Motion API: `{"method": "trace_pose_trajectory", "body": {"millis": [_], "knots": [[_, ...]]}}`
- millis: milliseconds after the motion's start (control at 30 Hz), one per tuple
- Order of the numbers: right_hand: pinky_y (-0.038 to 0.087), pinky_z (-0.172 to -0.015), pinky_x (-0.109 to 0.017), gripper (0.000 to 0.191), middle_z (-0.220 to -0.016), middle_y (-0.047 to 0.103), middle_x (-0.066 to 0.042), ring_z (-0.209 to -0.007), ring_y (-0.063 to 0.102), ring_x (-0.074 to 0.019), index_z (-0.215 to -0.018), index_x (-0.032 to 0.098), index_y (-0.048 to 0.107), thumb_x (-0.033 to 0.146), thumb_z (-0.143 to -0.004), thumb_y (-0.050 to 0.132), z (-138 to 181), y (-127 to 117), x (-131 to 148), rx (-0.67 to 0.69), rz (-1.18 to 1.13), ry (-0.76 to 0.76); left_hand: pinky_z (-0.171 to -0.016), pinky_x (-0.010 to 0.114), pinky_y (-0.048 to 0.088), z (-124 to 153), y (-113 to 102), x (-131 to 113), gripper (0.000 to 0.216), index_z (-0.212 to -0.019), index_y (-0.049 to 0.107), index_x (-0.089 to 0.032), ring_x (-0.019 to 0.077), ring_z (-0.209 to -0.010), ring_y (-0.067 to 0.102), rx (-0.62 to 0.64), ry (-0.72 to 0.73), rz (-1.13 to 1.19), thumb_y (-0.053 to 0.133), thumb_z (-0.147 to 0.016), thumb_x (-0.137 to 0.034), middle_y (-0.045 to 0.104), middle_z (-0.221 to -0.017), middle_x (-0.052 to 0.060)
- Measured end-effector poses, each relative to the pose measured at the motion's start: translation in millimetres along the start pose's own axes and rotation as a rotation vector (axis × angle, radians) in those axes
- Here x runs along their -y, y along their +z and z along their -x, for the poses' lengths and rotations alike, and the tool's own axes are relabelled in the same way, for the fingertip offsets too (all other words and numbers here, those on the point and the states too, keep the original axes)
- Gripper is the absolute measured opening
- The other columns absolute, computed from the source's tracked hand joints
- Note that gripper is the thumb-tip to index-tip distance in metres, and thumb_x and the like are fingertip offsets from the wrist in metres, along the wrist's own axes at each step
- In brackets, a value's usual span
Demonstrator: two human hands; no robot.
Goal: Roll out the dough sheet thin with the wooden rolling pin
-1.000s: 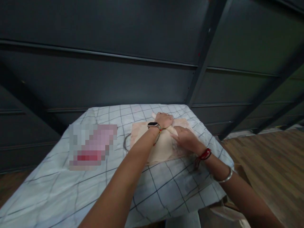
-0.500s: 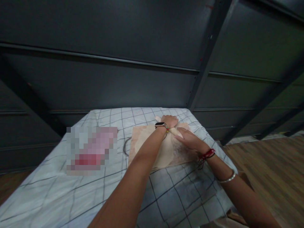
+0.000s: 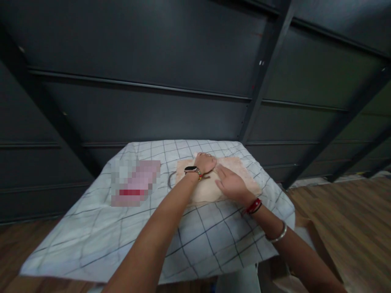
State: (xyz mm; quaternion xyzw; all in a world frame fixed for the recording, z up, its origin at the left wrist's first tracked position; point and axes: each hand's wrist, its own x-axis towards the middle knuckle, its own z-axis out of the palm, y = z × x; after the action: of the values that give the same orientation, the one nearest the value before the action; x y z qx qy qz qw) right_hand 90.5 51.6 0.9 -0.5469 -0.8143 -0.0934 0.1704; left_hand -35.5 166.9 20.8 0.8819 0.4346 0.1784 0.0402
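Observation:
My left hand (image 3: 206, 162), with a watch at its wrist, lies back up and curled over a pale rod-like piece that looks like a rolling pin. Only the rod's tip (image 3: 196, 155) shows past the knuckles. Close beside it, my right hand (image 3: 232, 184) has its fingers stretched out and its thumb apart, fingertips at the near end of the rod. Both hands are over a peach-coloured mat (image 3: 244, 165), on which a flat cream sheet (image 3: 203, 193) is spread. My fingers and forearms hide much of the rod and sheet.
A checked white cloth (image 3: 100, 240) covers the table. At the left lies a blurred-out pink item (image 3: 139, 179). A dark cord loop (image 3: 170, 179) sticks out from the mat's left side. Dark panels (image 3: 152, 110) rise behind; an open cardboard box (image 3: 317, 248) stands below right.
Both hands have shifted left over the mat, and less of the rod shows between them. My right hand's fingers are straighter. The view has moved, bringing the table's front edge and the box into sight.

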Motion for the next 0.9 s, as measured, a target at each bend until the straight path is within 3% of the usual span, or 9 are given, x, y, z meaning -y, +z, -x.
{"method": "trace_pose_trajectory", "body": {"millis": [133, 267, 400, 667, 900], "knots": [[0.033, -0.111, -0.042, 0.049, -0.143, 0.044, -0.021, -0.131, 0.042, -0.0284, -0.134, 0.001, 0.050, 0.026, -0.093, 0.043, 9.0, 0.5, 23.5, 0.002, 0.120, -0.004, -0.099, 0.041, 0.039, 18.1, -2.5, 9.0, 0.028, -0.103, 0.067, -0.013, 0.0228, -0.109, 0.057, 0.041, 0.040, -0.039, 0.041, -0.096, -0.021, 0.065, -0.113, 0.011], [0.032, -0.112, -0.042, 0.046, -0.145, 0.042, -0.019, -0.133, 0.039, -0.0277, -0.131, 0.001, 0.053, 0.026, -0.094, 0.042, 13.6, -4.3, 37.3, 0.016, 0.165, -0.061, -0.106, 0.038, 0.032, 38.7, -2.2, 19.4, 0.040, -0.117, 0.062, -0.015, 0.0211, -0.119, 0.049, -0.003, 0.091, -0.076, 0.029, -0.095, -0.020, 0.060, -0.126, 0.009], [0.031, -0.113, -0.040, 0.044, -0.140, 0.049, -0.018, -0.129, 0.045, -0.0255, -0.129, 0.001, 0.055, 0.024, -0.095, 0.040, 12.2, -9.7, 36.6, 0.028, 0.159, -0.114, -0.110, 0.036, 0.028, 48.3, -0.3, 27.3, 0.046, -0.129, 0.054, -0.014, 0.0214, -0.129, 0.041, 0.005, 0.095, -0.081, 0.024, -0.095, -0.022, 0.052, -0.136, 0.010], [0.034, -0.111, -0.042, 0.050, -0.145, 0.043, -0.018, -0.135, 0.038, -0.0286, -0.135, 0.002, 0.050, 0.029, -0.093, 0.045, 18.8, -0.8, 21.8, -0.023, 0.169, -0.077, -0.112, 0.048, 0.020, 40.2, -2.9, 17.6, 0.047, -0.131, 0.052, -0.020, 0.0233, -0.133, 0.036, 0.044, 0.037, -0.041, 0.019, -0.098, -0.028, 0.048, -0.141, 0.009], [0.040, -0.108, -0.036, 0.053, -0.144, 0.044, -0.019, -0.132, 0.043, -0.0243, -0.139, 0.004, 0.044, 0.034, -0.095, 0.040, 11.8, 3.8, -5.9, -0.078, 0.086, -0.087, -0.104, 0.047, 0.030, 8.5, 1.2, 11.1, 0.041, -0.121, 0.060, -0.022, 0.0240, -0.121, 0.048, 0.052, 0.079, -0.049, 0.026, -0.098, -0.028, 0.057, -0.130, 0.008]]}}
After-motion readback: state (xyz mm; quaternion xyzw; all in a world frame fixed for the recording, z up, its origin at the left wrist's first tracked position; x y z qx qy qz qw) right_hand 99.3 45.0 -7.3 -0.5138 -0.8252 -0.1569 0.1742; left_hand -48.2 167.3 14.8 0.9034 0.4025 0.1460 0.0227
